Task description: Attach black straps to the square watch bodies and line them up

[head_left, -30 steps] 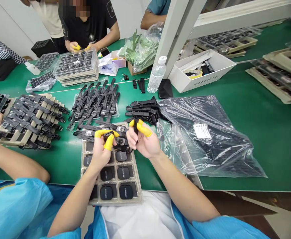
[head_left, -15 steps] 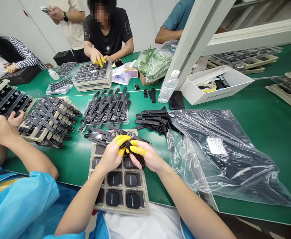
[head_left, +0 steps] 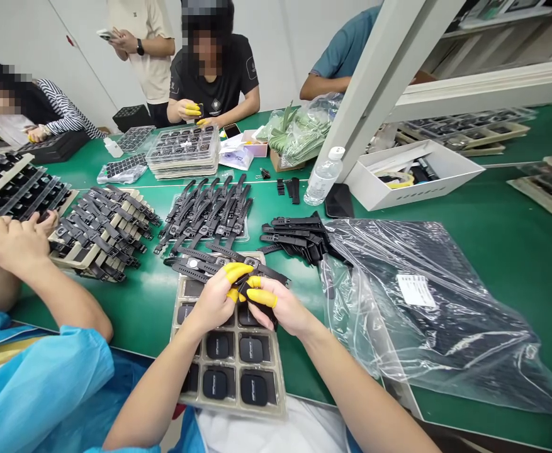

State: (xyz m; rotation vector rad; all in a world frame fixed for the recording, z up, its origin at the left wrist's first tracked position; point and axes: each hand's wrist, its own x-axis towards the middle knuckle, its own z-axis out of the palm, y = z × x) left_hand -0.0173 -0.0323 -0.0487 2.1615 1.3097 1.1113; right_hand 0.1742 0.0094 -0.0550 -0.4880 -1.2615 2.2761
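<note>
Over tray's [head_left: 280, 385] far half: left hand [head_left: 214, 302] and right hand [head_left: 289, 308] both pinch a black piece [head_left: 243, 287] between them, grips closed, equally near; long axis unclear, fingers cover it.

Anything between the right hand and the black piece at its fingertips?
Nothing visible except the yellow finger covers. The right hand and left hand both hold the black piece, partly hidden by their grip, above the tray.

Your left hand [head_left: 216, 297] and right hand [head_left: 291, 307] partly hide the piece [head_left: 244, 287]; the label [head_left: 415, 290] is too small to read.
</note>
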